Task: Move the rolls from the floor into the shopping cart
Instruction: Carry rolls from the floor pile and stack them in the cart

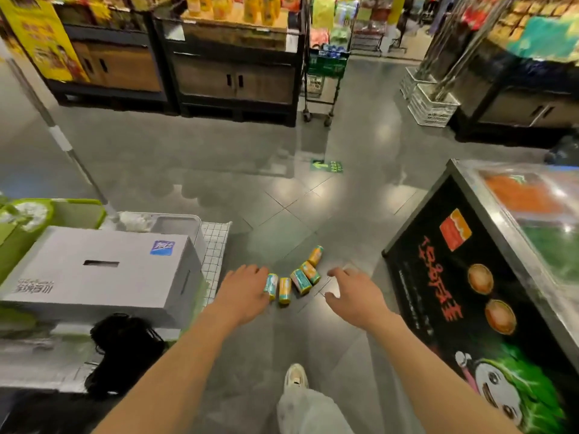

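1. Since nothing has been picked up yet, my main worry is the rolls (294,275) rolling off. All five lie on their sides on the slick grey floor (194,158), so a clumsy nudge from either hand could send one toward the freezer chest (463,267) on my right or under the shopping cart (216,245) on my left.
2. Grabbing too many at once could also go badly. They look small and smooth-wrapped, so I'd guess one slips out on the way up if I get greedy.
3. The cart is already pretty full: a big grey cardboard box (103,274) and a green tub (78,211) sit in it, plus a black bag (125,349) nearer me. A roll dropped in carelessly might bounce off the box lid and land back on the floor.
4. Where things are: the rolls sit in a loose curved row right in front of me, between my two hands and just past my shoe (296,375).
5. My left hand (247,292) is spread, palm down, fingertips right at the leftmost roll (271,286); can't tell if it's actually touching.
6. My right hand (351,292) is loosely spread too, holding nothing, just beside the right end of the row.
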Tool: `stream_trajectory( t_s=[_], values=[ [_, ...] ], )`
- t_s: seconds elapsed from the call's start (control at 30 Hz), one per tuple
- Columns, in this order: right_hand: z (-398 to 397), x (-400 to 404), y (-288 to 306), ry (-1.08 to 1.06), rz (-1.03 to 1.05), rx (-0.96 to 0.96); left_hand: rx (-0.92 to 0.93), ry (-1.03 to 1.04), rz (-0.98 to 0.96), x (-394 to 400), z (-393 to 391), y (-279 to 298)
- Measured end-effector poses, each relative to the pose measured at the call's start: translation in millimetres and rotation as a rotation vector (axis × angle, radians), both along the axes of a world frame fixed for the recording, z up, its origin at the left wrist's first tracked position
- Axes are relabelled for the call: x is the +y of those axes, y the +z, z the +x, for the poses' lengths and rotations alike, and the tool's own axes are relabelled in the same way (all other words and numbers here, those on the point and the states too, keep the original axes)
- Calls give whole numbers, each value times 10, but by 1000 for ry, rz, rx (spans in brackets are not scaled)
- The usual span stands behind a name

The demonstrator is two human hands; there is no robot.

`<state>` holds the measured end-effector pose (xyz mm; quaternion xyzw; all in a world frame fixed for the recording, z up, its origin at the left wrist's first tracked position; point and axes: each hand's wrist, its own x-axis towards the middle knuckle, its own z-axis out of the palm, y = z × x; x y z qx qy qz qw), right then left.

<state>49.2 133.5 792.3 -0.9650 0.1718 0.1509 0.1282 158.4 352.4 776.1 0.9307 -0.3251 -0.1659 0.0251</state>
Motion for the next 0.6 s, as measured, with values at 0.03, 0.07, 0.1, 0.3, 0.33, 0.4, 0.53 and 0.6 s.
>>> stream_trajectory(
  t_s=[0.03,0.07,0.1,0.3,0.33,0.4,0.53,0.6],
  values=[
    [169,-81,-38,5,4,-6,-3,4,-2,-84,138,-25],
    [341,-150,-65,14,7,-5,-3,13,-5,-163,274,-38],
    [505,-216,-92,23,16,2,-1,27,-5,-230,403,-39],
    [1465,-546,-240,106,77,35,63,196,-52,-449,1089,-66],
    [1604,-576,-266,116,84,49,88,226,-63,-447,1176,-114],
    [1876,-620,-339,134,93,71,128,274,-74,-417,1378,-235],
    [2413,-664,-582,165,83,100,156,307,-83,-373,1963,-494],
    [2691,-663,-728,172,65,120,167,285,-65,-367,2278,-650]
  ],
)
